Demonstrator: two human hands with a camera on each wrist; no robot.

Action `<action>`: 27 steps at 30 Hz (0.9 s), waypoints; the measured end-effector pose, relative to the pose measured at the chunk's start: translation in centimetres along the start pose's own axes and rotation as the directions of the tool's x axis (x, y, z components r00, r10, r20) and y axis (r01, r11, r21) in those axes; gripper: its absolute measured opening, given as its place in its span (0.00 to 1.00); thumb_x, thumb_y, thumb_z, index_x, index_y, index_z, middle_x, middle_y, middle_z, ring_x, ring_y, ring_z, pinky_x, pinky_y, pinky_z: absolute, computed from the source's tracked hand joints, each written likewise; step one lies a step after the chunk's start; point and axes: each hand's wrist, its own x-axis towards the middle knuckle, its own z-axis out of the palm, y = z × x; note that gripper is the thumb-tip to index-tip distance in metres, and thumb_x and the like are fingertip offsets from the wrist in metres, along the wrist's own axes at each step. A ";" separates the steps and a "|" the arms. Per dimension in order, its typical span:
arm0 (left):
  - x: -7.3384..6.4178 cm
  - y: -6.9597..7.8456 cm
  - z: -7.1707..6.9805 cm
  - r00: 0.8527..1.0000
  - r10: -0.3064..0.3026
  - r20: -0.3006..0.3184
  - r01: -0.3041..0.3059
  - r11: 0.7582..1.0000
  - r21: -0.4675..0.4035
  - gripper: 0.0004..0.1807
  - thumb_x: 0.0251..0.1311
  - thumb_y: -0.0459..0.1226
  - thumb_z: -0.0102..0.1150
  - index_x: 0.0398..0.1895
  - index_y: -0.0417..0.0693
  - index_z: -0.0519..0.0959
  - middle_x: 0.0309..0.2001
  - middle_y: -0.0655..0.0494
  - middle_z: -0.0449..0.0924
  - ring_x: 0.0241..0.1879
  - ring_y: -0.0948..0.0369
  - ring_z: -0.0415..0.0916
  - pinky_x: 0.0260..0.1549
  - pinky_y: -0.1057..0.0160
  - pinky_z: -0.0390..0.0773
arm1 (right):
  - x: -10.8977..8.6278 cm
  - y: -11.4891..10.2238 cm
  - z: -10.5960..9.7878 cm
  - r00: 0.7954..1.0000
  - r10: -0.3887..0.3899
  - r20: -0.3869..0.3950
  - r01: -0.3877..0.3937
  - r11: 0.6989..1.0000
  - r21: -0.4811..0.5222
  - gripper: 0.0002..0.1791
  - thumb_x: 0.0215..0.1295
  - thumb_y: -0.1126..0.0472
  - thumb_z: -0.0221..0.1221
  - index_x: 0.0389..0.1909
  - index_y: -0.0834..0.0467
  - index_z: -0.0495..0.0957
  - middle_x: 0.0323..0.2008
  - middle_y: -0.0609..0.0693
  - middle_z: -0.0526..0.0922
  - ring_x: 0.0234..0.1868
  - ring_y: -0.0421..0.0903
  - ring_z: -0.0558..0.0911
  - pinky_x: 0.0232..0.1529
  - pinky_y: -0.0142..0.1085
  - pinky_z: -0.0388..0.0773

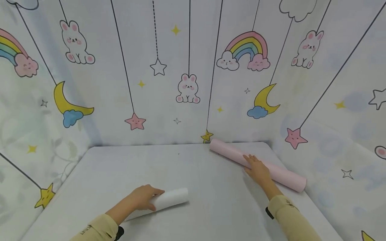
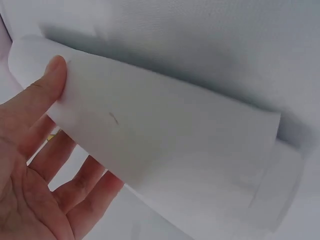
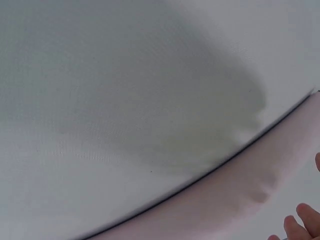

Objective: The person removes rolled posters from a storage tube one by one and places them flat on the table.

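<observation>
Our left hand (image 1: 141, 198) grasps the white roll (image 1: 173, 198) at lower centre of the frame; our right hand (image 1: 258, 170), fingers extended, lies over the pink roll (image 1: 287, 178) at centre right. Beneath both, we see the bench (image 1: 211, 217).

Your left hand (image 2: 31, 189) gripped the white roll (image 2: 170, 135) near one end, small reddish mark (image 2: 113, 118) on its surface.

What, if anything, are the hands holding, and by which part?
The left hand holds the white roll between its ends, thumb on one side, fingers on the other. The right hand lies across the pink roll; whether it grips cannot be told.
</observation>
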 end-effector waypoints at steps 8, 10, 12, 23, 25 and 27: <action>0.1 0.5 -0.2 0.998 0.054 0.014 -0.053 0.998 -0.020 0.33 0.39 0.45 0.71 0.52 0.43 0.76 0.40 0.52 0.81 0.40 0.55 0.75 0.41 0.55 0.74 | -0.1 -1.2 0.2 0.998 -0.065 -0.026 0.064 0.998 -0.026 0.32 0.55 0.60 0.63 0.62 0.60 0.66 0.59 0.66 0.67 0.60 0.64 0.64 0.53 0.60 0.62; 0.2 0.7 -0.1 0.998 0.055 0.026 -0.054 0.998 -0.029 0.33 0.40 0.45 0.71 0.52 0.42 0.76 0.40 0.52 0.81 0.40 0.56 0.75 0.42 0.56 0.74 | -0.2 -1.4 0.4 0.996 -0.082 -0.036 0.081 0.996 -0.042 0.32 0.55 0.60 0.63 0.61 0.60 0.67 0.58 0.66 0.68 0.60 0.63 0.65 0.53 0.59 0.63; 0.3 0.8 -0.1 0.998 0.049 0.040 -0.047 0.998 -0.049 0.34 0.41 0.45 0.71 0.53 0.41 0.75 0.39 0.51 0.80 0.40 0.55 0.75 0.42 0.56 0.74 | -0.2 -1.7 0.5 0.995 -0.094 -0.043 0.092 0.995 -0.046 0.32 0.54 0.59 0.63 0.61 0.59 0.67 0.58 0.65 0.68 0.59 0.64 0.67 0.52 0.59 0.65; 0.8 2.0 0.9 0.997 -0.019 0.075 0.030 0.990 -0.141 0.42 0.46 0.47 0.67 0.63 0.39 0.63 0.38 0.47 0.76 0.34 0.56 0.73 0.35 0.55 0.75 | -0.5 -3.8 1.3 0.964 -0.239 -0.117 0.235 0.971 -0.052 0.32 0.51 0.51 0.66 0.57 0.59 0.72 0.54 0.63 0.74 0.54 0.63 0.72 0.45 0.56 0.71; 0.9 2.2 1.2 0.997 -0.036 0.073 0.049 0.980 -0.190 0.42 0.47 0.47 0.67 0.64 0.37 0.62 0.36 0.45 0.75 0.30 0.58 0.72 0.29 0.57 0.77 | -0.5 -4.4 1.3 0.968 -0.234 -0.089 0.232 0.972 -0.026 0.32 0.52 0.50 0.64 0.59 0.57 0.71 0.55 0.62 0.74 0.55 0.62 0.71 0.47 0.56 0.70; 1.0 2.4 1.6 0.996 -0.059 0.073 0.077 0.958 -0.277 0.43 0.49 0.46 0.66 0.64 0.35 0.60 0.35 0.44 0.74 0.25 0.60 0.73 0.22 0.60 0.77 | -0.6 -5.1 1.2 0.975 -0.218 -0.048 0.219 0.976 0.012 0.33 0.54 0.48 0.63 0.60 0.56 0.70 0.56 0.61 0.72 0.58 0.61 0.70 0.50 0.56 0.69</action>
